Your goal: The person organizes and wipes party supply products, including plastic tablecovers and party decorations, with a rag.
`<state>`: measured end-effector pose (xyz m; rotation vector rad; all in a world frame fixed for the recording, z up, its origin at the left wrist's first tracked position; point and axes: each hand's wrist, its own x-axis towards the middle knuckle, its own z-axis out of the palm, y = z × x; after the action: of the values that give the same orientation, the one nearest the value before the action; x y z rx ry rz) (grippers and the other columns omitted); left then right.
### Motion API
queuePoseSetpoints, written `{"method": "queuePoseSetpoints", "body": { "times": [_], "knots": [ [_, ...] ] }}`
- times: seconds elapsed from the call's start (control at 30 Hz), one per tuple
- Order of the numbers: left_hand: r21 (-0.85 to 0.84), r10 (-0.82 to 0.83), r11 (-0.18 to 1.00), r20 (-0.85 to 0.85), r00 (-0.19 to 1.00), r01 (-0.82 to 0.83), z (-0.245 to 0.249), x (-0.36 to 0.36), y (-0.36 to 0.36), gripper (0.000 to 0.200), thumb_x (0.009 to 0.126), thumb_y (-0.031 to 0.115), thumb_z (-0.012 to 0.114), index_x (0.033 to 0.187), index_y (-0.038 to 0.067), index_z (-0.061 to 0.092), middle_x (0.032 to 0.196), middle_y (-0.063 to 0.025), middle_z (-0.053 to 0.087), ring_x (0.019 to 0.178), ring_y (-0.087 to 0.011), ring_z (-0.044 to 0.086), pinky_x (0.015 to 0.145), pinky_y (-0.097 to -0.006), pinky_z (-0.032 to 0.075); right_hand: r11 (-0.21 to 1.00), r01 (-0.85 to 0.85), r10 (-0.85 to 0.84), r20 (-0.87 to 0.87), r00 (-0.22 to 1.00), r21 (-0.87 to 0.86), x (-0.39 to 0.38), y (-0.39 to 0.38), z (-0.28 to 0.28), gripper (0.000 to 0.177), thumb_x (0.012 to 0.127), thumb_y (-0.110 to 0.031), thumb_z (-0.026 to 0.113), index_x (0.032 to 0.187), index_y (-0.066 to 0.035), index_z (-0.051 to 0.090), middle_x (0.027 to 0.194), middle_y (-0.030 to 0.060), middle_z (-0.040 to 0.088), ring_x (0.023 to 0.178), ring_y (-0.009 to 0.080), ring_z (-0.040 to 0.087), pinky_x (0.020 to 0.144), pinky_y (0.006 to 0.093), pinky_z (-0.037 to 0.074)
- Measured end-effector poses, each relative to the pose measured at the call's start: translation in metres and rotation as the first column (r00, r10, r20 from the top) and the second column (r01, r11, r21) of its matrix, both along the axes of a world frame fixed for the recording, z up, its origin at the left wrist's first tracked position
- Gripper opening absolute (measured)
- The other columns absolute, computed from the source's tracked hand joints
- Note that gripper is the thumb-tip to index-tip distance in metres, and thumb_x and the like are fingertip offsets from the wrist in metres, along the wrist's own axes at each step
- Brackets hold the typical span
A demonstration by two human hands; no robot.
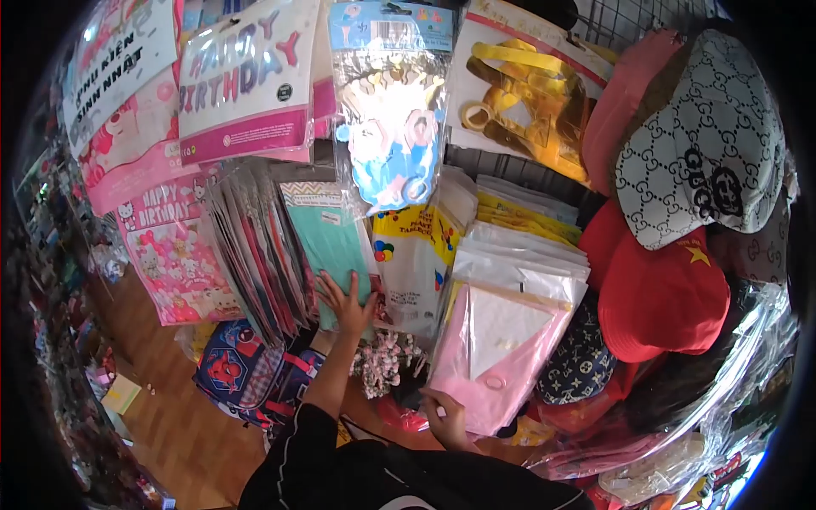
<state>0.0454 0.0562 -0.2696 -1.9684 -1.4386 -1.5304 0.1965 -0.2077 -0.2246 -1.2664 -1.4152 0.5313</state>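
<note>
My left hand (344, 304) is open, its spread fingers lying flat on a teal packet in clear plastic (327, 246) that hangs from the rack. To the right of that packet hangs a clear-wrapped tablecloth packet (408, 272) with a yellow header. My right hand (447, 420) is lower down, its fingers curled closed beside the lower left edge of a pink and white packet (493, 357) in clear plastic. Whether these fingers grip anything cannot be made out. Small pale pink flowers (384, 364) are between my two hands.
Birthday balloon packs (246, 81) and a blue baby-foot balloon pack (395, 127) hang above. Pink party bags (183, 255) are on the left, over a Spider-Man backpack (242, 365). Caps, one red (663, 302) and one patterned white (688, 144), hang at right. Wooden floor (170, 408) shows lower left.
</note>
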Motion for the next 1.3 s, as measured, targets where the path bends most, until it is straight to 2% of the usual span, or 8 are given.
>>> {"method": "queuePoseSetpoints", "body": {
  "times": [0.53,0.63,0.7,0.8,0.83,0.97,1.2,1.3],
  "knots": [
    [-0.27,-0.045,0.963,-0.081,0.996,0.022,-0.035,-0.033,-0.067,0.057,0.076,0.034,0.056,0.128,0.021,0.037,0.13,-0.0262,0.023,0.114,-0.045,0.031,0.091,-0.0525,0.028,0.947,-0.285,0.312,0.214,0.926,-0.147,-0.006,0.016,-0.029,0.017,0.078,-0.005,0.053,0.093,-0.002,0.06,0.072,0.0111,0.061,0.063,0.0164,0.06,0.058,0.0269,0.046],
    [-0.647,-0.168,0.762,-0.215,0.962,-0.012,-0.09,-0.068,-0.123,0.056,0.075,0.034,0.057,0.125,0.017,0.04,0.125,-0.0223,0.036,0.113,-0.0373,0.038,0.09,-0.0437,0.035,0.88,-0.441,0.475,0.297,0.828,-0.176,-0.026,0.025,-0.041,0.018,0.077,-0.006,0.053,0.094,-0.002,0.06,0.075,0.0107,0.061,0.063,0.016,0.059,0.056,0.026,0.046],
    [-0.984,-0.629,0.033,-0.157,0.761,-0.177,-0.111,-0.102,-0.175,0.054,0.075,0.041,0.055,0.122,0.018,0.044,0.115,-0.016,0.05,0.106,-0.031,0.048,0.087,-0.0418,0.038,0.851,-0.5,0.524,0.306,0.795,-0.157,-0.045,0.029,-0.053,0.017,0.078,-0.009,0.054,0.092,-0.002,0.061,0.076,0.0111,0.061,0.061,0.0156,0.058,0.053,0.026,0.046],
    [-0.994,-0.214,-0.105,0.027,0.976,0.004,-0.353,-0.154,-0.276,0.059,0.071,0.051,0.056,0.117,0.015,0.049,0.108,-0.0102,0.056,0.099,-0.0287,0.053,0.084,-0.0403,0.041,0.679,-0.532,0.726,0.354,0.59,-0.506,-0.061,0.034,-0.094,0.024,0.081,-0.018,0.052,0.097,-0.002,0.059,0.082,0.0147,0.061,0.069,0.0214,0.059,0.063,0.03,0.045],
    [-0.983,-0.149,-0.183,0.06,0.987,0.032,-0.264,-0.177,-0.329,0.063,0.073,0.053,0.052,0.121,0.014,0.045,0.114,-0.0132,0.052,0.101,-0.0317,0.051,0.086,-0.0397,0.04,0.587,-0.485,0.795,0.348,0.497,-0.648,-0.066,0.032,-0.106,0.028,0.081,-0.021,0.052,0.101,-0.003,0.057,0.086,0.0162,0.06,0.073,0.025,0.059,0.067,0.0324,0.045],
    [-0.945,0.32,-0.311,0.0,0.948,0.105,-0.261,-0.208,-0.517,0.062,0.076,0.053,0.049,0.121,0.01,0.044,0.116,-0.0158,0.05,0.105,-0.0315,0.049,0.089,-0.0401,0.039,0.328,-0.494,0.942,0.316,0.11,-0.806,-0.028,0.013,-0.223,0.03,0.08,-0.026,0.054,0.102,-0.006,0.057,0.089,0.0153,0.06,0.076,0.0251,0.06,0.067,0.0332,0.047],
    [-0.831,0.737,-0.344,0.048,0.674,0.436,-0.277,-0.147,-0.728,0.058,0.076,0.048,0.051,0.116,0.006,0.049,0.112,-0.0213,0.051,0.107,-0.0335,0.048,0.091,-0.0372,0.038,0.355,-0.132,0.927,0.329,0.18,-0.926,0.083,-0.1,-0.326,0.025,0.079,-0.025,0.055,0.091,-0.003,0.059,0.077,0.012,0.061,0.072,0.0246,0.06,0.059,0.0351,0.046],
    [-0.835,0.76,-0.303,0.079,0.645,0.459,-0.275,-0.128,-0.765,0.056,0.076,0.046,0.052,0.114,0.005,0.05,0.107,-0.0211,0.054,0.101,-0.0334,0.051,0.086,-0.0383,0.041,0.116,-0.106,0.944,0.076,0.321,-0.988,0.12,-0.15,-0.381,0.022,0.079,-0.023,0.055,0.083,-0.002,0.057,0.067,0.0136,0.057,0.065,0.0266,0.057,0.056,0.0367,0.043]
  ]
}}
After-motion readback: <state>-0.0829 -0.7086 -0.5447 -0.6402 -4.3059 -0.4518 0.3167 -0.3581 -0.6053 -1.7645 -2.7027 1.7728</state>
